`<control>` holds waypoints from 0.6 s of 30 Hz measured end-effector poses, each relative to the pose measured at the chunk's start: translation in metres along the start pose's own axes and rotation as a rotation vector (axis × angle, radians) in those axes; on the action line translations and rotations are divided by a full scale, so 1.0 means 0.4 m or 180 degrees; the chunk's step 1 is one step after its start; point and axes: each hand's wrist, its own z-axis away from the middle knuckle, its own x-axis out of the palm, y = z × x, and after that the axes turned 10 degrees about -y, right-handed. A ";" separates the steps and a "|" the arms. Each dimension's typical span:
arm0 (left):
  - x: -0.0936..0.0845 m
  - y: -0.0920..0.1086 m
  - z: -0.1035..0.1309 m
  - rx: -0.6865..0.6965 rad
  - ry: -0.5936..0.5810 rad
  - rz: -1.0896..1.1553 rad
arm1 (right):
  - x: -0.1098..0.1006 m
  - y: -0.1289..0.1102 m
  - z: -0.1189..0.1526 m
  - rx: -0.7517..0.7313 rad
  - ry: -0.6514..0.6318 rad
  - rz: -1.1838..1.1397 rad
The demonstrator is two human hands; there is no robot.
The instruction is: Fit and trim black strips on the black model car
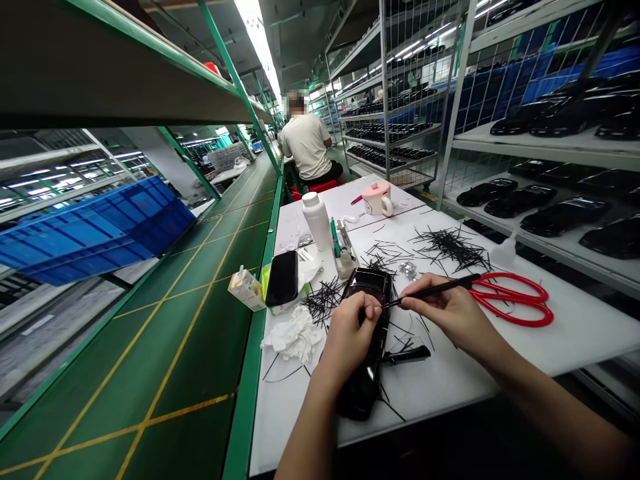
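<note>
A black model car (364, 380) lies lengthwise on the white table (300, 427), near its front edge. My left hand (353, 330) is over the car, thumb and fingers pinched together; what they hold is too small to make out. In my right hand (443, 310) is a slim black tool (440, 287), gripped like a pen, its thin tip pointing left to my left fingertips above the car. Beside the car on the right lies a black piece (407, 355). Thin black strips (323, 300) are scattered on both sides, with a dense heap (447, 248) farther back.
Red-handled scissors (540, 320) lie right of my right hand. Left of the car are crumpled tissue (295, 337), a phone (283, 279) and a small carton (247, 290). Behind stand a white bottle (317, 223) and a lidded cup (377, 200). A green conveyor (200, 333) runs along the left; a person (307, 143) sits ahead.
</note>
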 end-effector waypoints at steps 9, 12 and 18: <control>0.001 0.007 0.000 0.0001 0.0002 -0.0074 | 0.002 -0.008 0.002 0.0107 0.0133 0.0098; 0.001 0.006 0.002 -0.0003 -0.0008 -0.0080 | 0.001 -0.011 0.002 0.0131 0.0111 0.0123; 0.003 0.002 0.002 0.0012 -0.0018 -0.0080 | 0.005 -0.014 0.001 0.0133 0.0081 0.0175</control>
